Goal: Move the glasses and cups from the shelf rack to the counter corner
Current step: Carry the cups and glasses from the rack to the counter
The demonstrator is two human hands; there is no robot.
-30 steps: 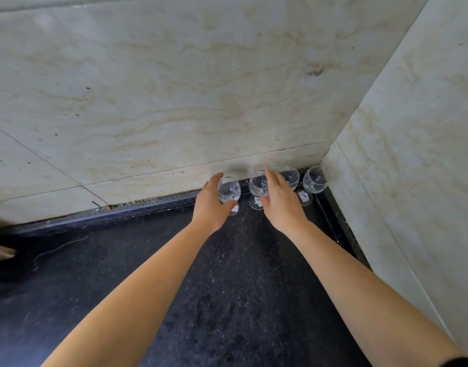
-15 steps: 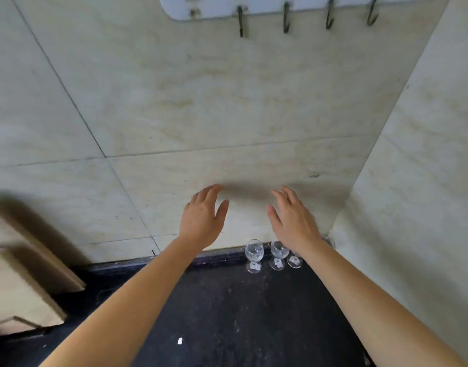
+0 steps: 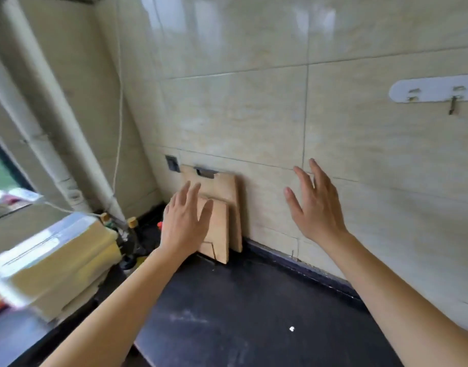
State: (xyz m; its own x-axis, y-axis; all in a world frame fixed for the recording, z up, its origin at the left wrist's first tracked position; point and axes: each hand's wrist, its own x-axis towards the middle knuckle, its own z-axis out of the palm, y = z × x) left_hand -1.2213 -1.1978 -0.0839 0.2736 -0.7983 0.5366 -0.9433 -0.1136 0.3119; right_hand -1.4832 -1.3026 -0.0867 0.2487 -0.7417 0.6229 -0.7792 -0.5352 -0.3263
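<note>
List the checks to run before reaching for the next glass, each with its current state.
1. Left hand free: ok, open and empty.
2. Right hand free: ok, open and empty.
3. Next glass in sight: not ok, none visible.
4. Shelf rack located: cannot tell, the left edge of the view is blurred.
5. Left hand apart from the wooden cutting boards: cannot tell, it overlaps them in view.

Left hand (image 3: 186, 221) and right hand (image 3: 315, 207) released the glasses, lifted away.
</note>
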